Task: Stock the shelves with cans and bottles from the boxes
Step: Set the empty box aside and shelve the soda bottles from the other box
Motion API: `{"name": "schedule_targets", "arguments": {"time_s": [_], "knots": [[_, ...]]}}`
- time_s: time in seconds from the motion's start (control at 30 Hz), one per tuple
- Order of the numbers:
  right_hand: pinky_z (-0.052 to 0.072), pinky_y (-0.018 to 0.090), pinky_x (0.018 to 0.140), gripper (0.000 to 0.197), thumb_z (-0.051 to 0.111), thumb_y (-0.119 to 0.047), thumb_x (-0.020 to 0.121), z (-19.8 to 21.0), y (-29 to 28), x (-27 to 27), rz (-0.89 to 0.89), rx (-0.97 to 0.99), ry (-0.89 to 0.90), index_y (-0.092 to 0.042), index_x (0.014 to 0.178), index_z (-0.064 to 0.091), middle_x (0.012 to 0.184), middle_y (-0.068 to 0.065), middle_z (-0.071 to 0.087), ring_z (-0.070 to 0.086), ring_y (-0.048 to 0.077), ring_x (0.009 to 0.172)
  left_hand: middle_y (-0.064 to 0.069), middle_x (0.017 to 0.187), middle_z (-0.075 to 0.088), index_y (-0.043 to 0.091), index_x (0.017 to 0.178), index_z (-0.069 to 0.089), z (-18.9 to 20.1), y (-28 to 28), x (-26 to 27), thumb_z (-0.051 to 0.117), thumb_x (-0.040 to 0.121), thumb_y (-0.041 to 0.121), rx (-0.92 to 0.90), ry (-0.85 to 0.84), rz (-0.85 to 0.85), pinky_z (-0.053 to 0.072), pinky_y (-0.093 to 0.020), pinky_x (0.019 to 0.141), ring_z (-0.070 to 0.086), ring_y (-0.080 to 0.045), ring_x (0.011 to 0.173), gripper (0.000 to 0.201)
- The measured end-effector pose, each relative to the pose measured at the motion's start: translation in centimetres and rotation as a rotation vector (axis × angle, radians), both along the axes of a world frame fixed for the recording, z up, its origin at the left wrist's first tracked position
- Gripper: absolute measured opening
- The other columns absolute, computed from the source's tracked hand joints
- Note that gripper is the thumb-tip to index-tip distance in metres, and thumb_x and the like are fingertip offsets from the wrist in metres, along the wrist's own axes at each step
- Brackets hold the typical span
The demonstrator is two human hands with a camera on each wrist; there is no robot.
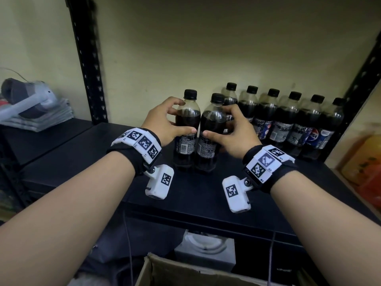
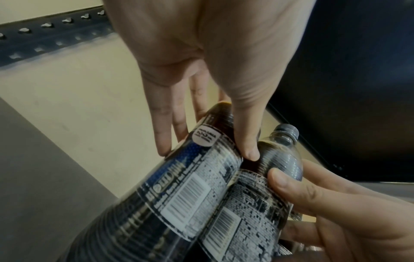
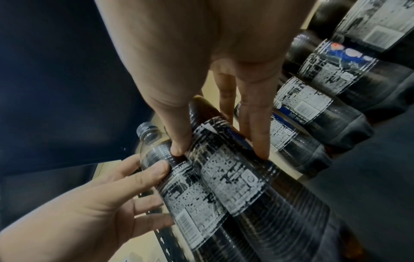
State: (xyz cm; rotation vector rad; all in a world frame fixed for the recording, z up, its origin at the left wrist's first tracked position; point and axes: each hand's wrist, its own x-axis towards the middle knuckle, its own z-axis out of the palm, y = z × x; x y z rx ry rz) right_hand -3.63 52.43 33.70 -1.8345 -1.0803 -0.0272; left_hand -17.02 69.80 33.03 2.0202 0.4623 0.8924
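Two cola bottles with black caps stand upright and pressed side by side near the front of the black shelf (image 1: 185, 195). My left hand (image 1: 184, 118) grips the left bottle (image 1: 186, 139), thumb in front and fingers curled behind it. My right hand (image 1: 217, 122) grips the right bottle (image 1: 210, 141) the same way. In the left wrist view my left hand (image 2: 208, 154) wraps the left bottle (image 2: 179, 195), next to the right bottle (image 2: 257, 203). In the right wrist view my right hand (image 3: 220, 152) clasps the right bottle (image 3: 235, 186).
Several matching cola bottles (image 1: 288, 124) line the shelf's back right, just behind my right hand. Black perforated posts (image 1: 88, 58) frame the shelf. An open cardboard box (image 1: 165, 271) sits below. Stacked papers and a white device (image 1: 37, 112) lie left; orange packaging (image 1: 362, 162) is at right.
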Motion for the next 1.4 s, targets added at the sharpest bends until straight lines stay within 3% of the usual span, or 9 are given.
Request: {"name": "schedule_targets", "arguments": {"time_s": [0.13, 0.2, 0.27, 0.4, 0.57, 1.0, 1.17, 1.3, 1.4], "knots": [[0.056, 0.017, 0.08, 0.068, 0.09, -0.031, 0.074, 0.0, 2.1, 1.7, 0.003, 0.023, -0.005, -0.028, 0.128, 0.05, 0.112, -0.015, 0.065, 0.061, -0.008, 0.092, 0.003, 0.117, 0.065, 0.035, 0.125, 0.058, -0.1, 2.0, 1.9, 0.096, 0.063, 0.025, -0.016, -0.033, 0.006, 0.062, -0.047, 0.079, 0.075, -0.021, 0.083, 0.074], [0.06, 0.031, 0.082, 0.067, 0.09, -0.031, 0.073, 0.0, 3.1, 2.4, -0.002, 0.037, 0.005, -0.028, 0.127, 0.05, 0.108, -0.018, 0.063, 0.059, -0.007, 0.094, 0.004, 0.115, 0.066, 0.035, 0.126, 0.059, -0.1, 2.9, 2.8, 0.096, 0.062, 0.025, -0.018, -0.05, 0.014, 0.062, -0.048, 0.079, 0.075, -0.021, 0.083, 0.074], [0.061, 0.033, 0.077, 0.066, 0.09, -0.029, 0.074, 0.0, 4.0, 3.2, -0.003, 0.035, 0.017, -0.029, 0.126, 0.05, 0.098, -0.019, 0.061, 0.061, -0.006, 0.087, 0.004, 0.114, 0.067, 0.037, 0.124, 0.06, 0.0, 3.7, 3.6, 0.096, 0.061, 0.028, -0.017, -0.058, 0.027, 0.062, -0.049, 0.079, 0.074, -0.022, 0.085, 0.073], [0.045, 0.001, 0.061, 0.065, 0.089, -0.024, 0.076, 0.0, 5.4, 4.7, -0.013, 0.062, -0.038, -0.024, 0.128, 0.051, 0.095, -0.022, 0.058, 0.056, -0.025, 0.077, 0.004, 0.114, 0.067, 0.034, 0.123, 0.06, -0.1, 4.9, 4.9, 0.095, 0.063, 0.022, -0.026, -0.096, 0.031, 0.063, -0.05, 0.072, 0.075, -0.023, 0.082, 0.07], [0.043, -0.002, 0.064, 0.062, 0.089, -0.025, 0.075, -0.5, 7.1, 5.7, -0.042, 0.094, -0.082, -0.025, 0.124, 0.05, 0.095, -0.023, 0.061, 0.055, -0.027, 0.078, 0.004, 0.114, 0.067, 0.033, 0.124, 0.059, -0.4, 6.2, 6.1, 0.094, 0.065, 0.018, -0.017, -0.133, 0.024, 0.063, -0.047, 0.077, 0.075, -0.019, 0.081, 0.07], [0.057, 0.035, 0.092, 0.065, 0.088, -0.027, 0.076, -1.0, 9.3, 7.1, -0.128, 0.11, -0.154, -0.028, 0.125, 0.045, 0.117, -0.008, 0.067, 0.065, 0.012, 0.106, 0.005, 0.114, 0.064, 0.024, 0.128, 0.056, -1.0, 7.2, 9.0, 0.091, 0.069, 0.007, -0.03, -0.219, 0.014, 0.059, -0.021, 0.071, 0.072, -0.01, 0.083, 0.071], [0.058, 0.045, 0.084, 0.067, 0.085, -0.037, 0.077, -0.9, 9.7, 6.8, -0.226, 0.042, -0.237, -0.032, 0.129, 0.044, 0.118, -0.005, 0.065, 0.064, 0.019, 0.106, 0.004, 0.118, 0.064, 0.024, 0.131, 0.055, -1.3, 7.8, 9.6, 0.089, 0.071, 0.006, -0.069, -0.249, 0.006, 0.061, -0.024, 0.074, 0.073, -0.01, 0.086, 0.071], [0.057, 0.047, 0.086, 0.074, 0.085, -0.043, 0.076, -0.5, 10.2, 6.2, -0.319, -0.025, -0.339, -0.033, 0.138, 0.047, 0.136, -0.002, 0.049, 0.057, 0.022, 0.118, 0.007, 0.119, 0.062, 0.025, 0.133, 0.056, -1.6, 8.4, 9.7, 0.087, 0.073, 0.006, -0.083, -0.27, 0.009, 0.061, -0.026, 0.077, 0.073, -0.012, 0.088, 0.07], [0.055, 0.047, 0.093, 0.084, 0.087, -0.045, 0.074, -0.1, 10.3, 6.2, -0.388, -0.061, -0.341, -0.032, 0.145, 0.045, 0.144, 0.0, 0.042, 0.054, 0.024, 0.125, -0.003, 0.128, 0.055, 0.037, 0.138, 0.054, -1.8, 8.6, 10.2, 0.089, 0.071, 0.022, -0.034, -0.232, 0.029, 0.061, -0.037, 0.087, 0.071, -0.02, 0.1, 0.077]]}}
